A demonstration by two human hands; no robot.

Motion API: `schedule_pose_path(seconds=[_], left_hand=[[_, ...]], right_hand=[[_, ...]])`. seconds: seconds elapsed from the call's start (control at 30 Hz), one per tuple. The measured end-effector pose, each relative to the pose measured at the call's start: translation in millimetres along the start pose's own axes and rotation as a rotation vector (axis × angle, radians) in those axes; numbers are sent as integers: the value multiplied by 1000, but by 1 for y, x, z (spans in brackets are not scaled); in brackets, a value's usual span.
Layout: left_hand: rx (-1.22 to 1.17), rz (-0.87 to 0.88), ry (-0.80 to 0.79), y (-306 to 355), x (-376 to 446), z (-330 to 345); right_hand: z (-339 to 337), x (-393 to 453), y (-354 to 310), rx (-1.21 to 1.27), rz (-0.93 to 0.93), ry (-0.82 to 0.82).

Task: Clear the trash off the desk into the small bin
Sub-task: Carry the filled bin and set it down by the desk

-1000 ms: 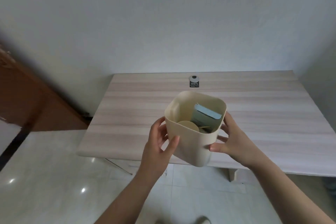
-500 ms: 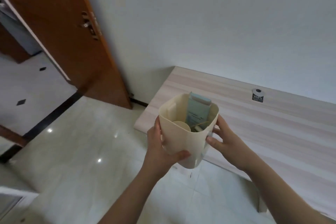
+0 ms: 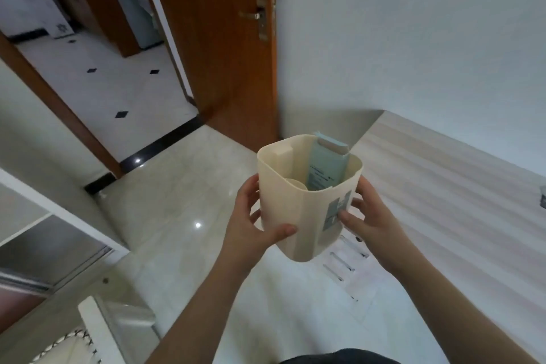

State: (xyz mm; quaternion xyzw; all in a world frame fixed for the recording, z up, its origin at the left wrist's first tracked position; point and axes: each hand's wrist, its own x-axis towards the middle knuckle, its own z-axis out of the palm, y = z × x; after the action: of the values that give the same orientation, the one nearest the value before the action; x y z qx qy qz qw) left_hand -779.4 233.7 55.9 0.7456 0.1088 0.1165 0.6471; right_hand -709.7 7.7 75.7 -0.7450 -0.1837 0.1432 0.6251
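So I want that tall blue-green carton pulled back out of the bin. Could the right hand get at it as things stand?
Probably yes, once freed. The carton pokes above the rim of the bin with nothing over it, but the right hand is gripping the bin's side; the left hand would have to hold it alone.

A brown wooden door (image 3: 224,47) with a metal handle (image 3: 251,15) stands open beyond the grip; glossy tiled floor (image 3: 165,204) lies beneath.

Cream bin (image 3: 298,216) with grey label (image 3: 336,211), pale teal carton (image 3: 326,167) inside, light striped wood-grain desk (image 3: 449,186), reddish-brown door (image 3: 218,53), white floor tiles with black diamonds (image 3: 118,91).
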Motion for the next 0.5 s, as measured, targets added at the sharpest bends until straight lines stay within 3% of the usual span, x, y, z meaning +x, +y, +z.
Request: schedule_pose_path(seconds=[0.5], left_hand=[[55,-73,76,-6,107,-62]], right_hand=[[37,151,7,11,-32,-93]])
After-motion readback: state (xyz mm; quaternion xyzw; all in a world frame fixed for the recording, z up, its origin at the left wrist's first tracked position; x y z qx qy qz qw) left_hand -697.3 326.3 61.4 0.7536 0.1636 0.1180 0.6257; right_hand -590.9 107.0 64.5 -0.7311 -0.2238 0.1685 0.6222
